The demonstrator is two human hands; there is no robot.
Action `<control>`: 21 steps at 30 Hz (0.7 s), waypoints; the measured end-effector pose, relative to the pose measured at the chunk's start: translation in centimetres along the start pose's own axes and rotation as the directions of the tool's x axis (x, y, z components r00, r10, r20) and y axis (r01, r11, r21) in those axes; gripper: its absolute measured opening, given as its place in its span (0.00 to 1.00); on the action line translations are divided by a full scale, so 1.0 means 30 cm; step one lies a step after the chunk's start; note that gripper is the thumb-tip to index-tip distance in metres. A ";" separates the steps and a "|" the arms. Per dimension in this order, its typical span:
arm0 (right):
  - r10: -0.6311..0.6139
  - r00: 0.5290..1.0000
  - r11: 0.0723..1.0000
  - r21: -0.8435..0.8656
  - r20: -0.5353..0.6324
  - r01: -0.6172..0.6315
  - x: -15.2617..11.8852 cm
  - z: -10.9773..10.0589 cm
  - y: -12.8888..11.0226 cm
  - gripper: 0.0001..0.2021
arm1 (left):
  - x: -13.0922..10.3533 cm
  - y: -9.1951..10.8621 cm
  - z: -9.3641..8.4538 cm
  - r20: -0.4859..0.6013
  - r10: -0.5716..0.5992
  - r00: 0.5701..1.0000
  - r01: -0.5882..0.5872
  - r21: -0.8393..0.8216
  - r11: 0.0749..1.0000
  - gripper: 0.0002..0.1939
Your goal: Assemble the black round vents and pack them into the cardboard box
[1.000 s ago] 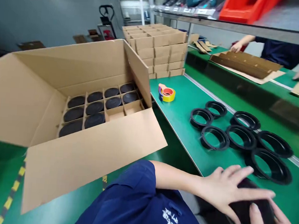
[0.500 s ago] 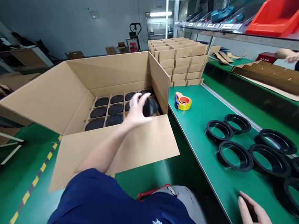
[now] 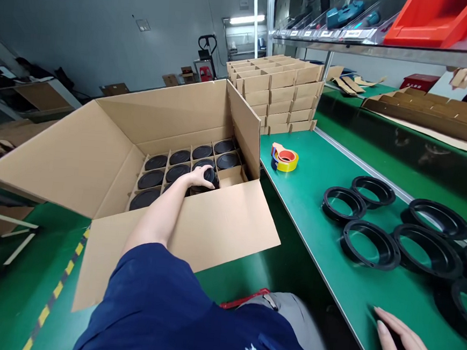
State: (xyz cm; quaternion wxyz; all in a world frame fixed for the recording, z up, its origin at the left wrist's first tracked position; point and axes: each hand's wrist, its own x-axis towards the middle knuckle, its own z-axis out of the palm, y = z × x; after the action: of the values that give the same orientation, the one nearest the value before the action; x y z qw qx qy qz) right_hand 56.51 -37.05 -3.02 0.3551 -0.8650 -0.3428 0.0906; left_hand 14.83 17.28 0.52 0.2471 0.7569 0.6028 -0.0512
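Inside the open cardboard box (image 3: 162, 104), my left hand (image 3: 199, 178) has its fingers round a black round part (image 3: 209, 177) at a front compartment. Other black round parts (image 3: 151, 179) sit in the divider cells around it, and the front right cell (image 3: 233, 177) shows bare cardboard. My right hand (image 3: 408, 345) rests at the near edge of the green table (image 3: 319, 214), fingers apart and holding nothing. Several black rings (image 3: 370, 245) lie on the table beyond it.
A tape dispenser (image 3: 285, 158) with yellow tape lies near the box's right side. Stacked cardboard dividers (image 3: 276, 92) stand behind it. Overhead at right is a shelf with a red bin (image 3: 435, 23). Another person's hands (image 3: 465, 77) show at the far right, above a cardboard divider (image 3: 432, 112).
My left hand has moved down and slightly left with a black part, lower into the box. A black part now shows in the second-row right cell. My right hand has barely moved.
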 end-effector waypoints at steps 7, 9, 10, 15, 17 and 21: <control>-0.031 0.999 0.999 0.010 0.036 0.031 0.015 -0.006 0.013 0.25 | 0.016 -0.035 0.012 -0.014 -0.039 0.999 0.039 0.010 0.999 0.61; -0.037 0.998 0.999 0.002 0.040 0.037 0.018 -0.005 0.017 0.25 | 0.020 -0.033 0.025 -0.014 -0.053 0.998 0.053 0.015 0.998 0.62; -0.040 0.999 0.999 0.000 0.035 0.040 0.017 -0.004 0.018 0.25 | 0.022 -0.028 0.035 -0.008 -0.045 0.999 0.045 0.016 0.999 0.62; -0.053 0.998 0.999 0.010 0.035 0.052 0.006 -0.003 0.034 0.24 | -0.001 0.003 0.074 0.009 0.021 1.000 -0.021 0.008 1.000 0.57; -0.055 0.996 0.998 0.017 0.067 0.054 0.019 -0.005 0.044 0.22 | -0.044 0.000 0.062 -0.003 0.009 1.000 -0.009 0.003 1.000 0.53; -0.137 0.990 0.989 0.061 0.020 0.136 0.051 0.014 0.025 0.16 | -0.135 0.103 0.038 -0.024 0.052 0.998 -0.052 -0.004 0.999 0.38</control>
State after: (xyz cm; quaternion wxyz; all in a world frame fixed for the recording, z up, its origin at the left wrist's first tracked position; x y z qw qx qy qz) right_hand 57.89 -36.19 -3.69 0.3819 -0.8274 -0.4026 0.0867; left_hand 16.89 12.72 2.02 0.2429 0.7723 0.5860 -0.0346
